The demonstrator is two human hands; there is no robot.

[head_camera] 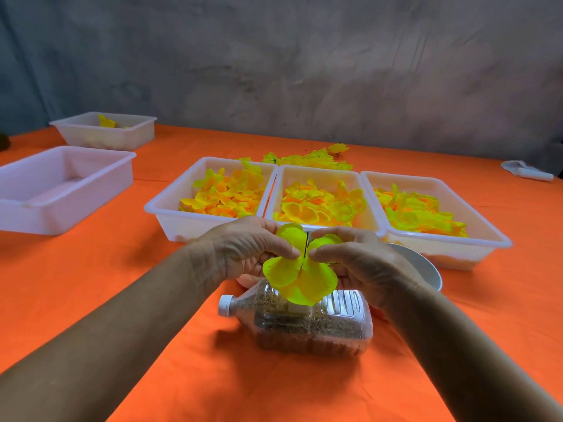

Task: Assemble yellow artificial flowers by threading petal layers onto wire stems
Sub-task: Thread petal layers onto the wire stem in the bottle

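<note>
I hold the petal layer [300, 269] at centre frame, just above the sand-filled bottle [307, 321], with the dark wire stem [306, 246] poking up through its middle. My left hand [249, 248] pinches the layer from nine o'clock and my right hand [353, 254] from three, thumbs nearly meeting at the stem, I judge to steady the hole as the layer slides down. Three petal trays [323, 190] sit at twelve o'clock, close for the next pick
</note>
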